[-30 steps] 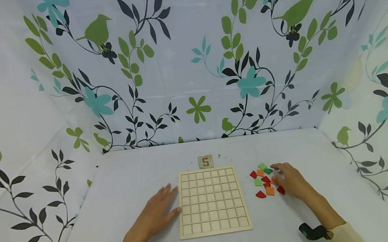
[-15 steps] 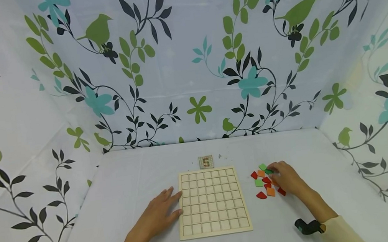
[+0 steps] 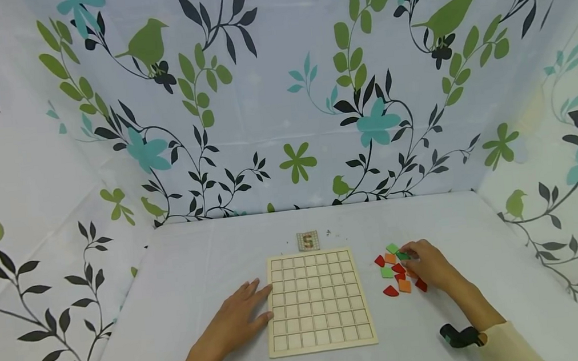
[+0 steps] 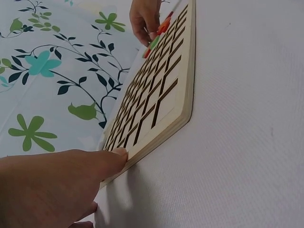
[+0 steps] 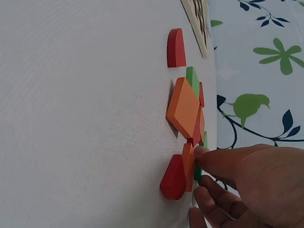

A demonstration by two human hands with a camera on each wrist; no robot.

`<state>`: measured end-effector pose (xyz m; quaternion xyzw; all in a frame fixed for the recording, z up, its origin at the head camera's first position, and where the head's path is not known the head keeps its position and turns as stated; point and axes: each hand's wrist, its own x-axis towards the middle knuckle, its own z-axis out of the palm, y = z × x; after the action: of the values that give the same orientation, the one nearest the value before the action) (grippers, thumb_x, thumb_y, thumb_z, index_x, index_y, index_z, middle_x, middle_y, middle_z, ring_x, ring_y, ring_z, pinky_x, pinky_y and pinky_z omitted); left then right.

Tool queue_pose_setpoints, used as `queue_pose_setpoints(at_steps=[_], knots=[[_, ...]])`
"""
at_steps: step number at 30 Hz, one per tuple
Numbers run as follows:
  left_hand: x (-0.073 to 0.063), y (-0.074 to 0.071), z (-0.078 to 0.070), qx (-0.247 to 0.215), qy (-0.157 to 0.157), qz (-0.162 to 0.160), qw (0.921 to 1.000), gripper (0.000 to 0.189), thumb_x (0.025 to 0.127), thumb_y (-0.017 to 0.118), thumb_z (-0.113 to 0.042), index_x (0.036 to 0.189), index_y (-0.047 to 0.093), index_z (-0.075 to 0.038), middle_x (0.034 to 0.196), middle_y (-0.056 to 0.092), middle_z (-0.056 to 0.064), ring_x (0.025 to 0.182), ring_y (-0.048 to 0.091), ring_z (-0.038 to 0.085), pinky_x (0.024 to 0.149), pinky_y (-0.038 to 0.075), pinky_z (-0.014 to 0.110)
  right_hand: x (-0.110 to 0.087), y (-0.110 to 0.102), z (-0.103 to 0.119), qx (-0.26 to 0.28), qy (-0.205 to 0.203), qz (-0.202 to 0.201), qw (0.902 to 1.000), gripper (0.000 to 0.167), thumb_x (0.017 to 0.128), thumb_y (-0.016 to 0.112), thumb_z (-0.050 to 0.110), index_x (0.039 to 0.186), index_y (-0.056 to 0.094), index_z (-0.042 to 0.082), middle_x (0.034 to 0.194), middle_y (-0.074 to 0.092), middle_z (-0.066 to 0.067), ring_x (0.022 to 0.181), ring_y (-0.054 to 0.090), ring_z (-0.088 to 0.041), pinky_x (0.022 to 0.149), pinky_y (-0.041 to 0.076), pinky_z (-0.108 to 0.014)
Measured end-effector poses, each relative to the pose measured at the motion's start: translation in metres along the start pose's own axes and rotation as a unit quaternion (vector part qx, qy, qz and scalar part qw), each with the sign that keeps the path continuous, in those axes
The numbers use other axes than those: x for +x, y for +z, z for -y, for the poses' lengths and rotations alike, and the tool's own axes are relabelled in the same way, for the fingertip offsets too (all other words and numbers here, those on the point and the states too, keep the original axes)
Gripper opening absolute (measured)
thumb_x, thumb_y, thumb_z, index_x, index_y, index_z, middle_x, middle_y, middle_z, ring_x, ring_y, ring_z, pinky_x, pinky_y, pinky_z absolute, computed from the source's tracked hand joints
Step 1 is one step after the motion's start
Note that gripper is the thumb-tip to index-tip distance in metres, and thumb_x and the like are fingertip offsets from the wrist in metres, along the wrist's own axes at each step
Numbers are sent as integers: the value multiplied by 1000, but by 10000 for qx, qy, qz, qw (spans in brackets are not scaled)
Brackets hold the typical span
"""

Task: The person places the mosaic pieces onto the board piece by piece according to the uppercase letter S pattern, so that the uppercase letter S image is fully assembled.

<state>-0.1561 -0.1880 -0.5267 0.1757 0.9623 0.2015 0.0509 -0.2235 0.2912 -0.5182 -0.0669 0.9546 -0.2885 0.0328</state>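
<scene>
- Coloured pieces (image 3: 398, 269) (red, orange and two greens) lie loosely clustered on the white table (image 3: 212, 244), right of the wooden board (image 3: 318, 308), likely so they sit within easy reach.
- My right hand (image 3: 429, 265) is among them, thumb and fingertips drawn narrow about the dark green piece (image 5: 198, 172); whether I truly pinch it, I cannot tell.
- My left hand (image 3: 238, 317) has its fingers spread, touching the board's left edge, probably to stop it sliding.
- That board lies flat before me, its squares bare.
- A small patterned card (image 3: 308, 241) lies just beyond the board's far edge, perhaps so my arms don't cover it.
</scene>
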Motion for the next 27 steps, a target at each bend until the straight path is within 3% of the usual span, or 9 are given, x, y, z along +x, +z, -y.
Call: queue_pose_setpoints(at_steps=[14,27], knots=[[-2,0,-2,-58,-3,13,10000,62,103,68,-45,157,52,-22,167,40,18,155,36,44,120,34,67,5,5,4,-7,5,-20,10000,29,98,74,7,121,63,-7,111,64,-19,103,65,-32,97,59,-53],[-3,-2,-2,-89,12,11,10000,62,103,67,-47,158,52,-23,167,40,17,155,35,44,120,33,67,17,21,47,43,-24,-303,9995,29,98,75,8,121,65,-7,111,65,-20,100,65,-31,92,61,-48]])
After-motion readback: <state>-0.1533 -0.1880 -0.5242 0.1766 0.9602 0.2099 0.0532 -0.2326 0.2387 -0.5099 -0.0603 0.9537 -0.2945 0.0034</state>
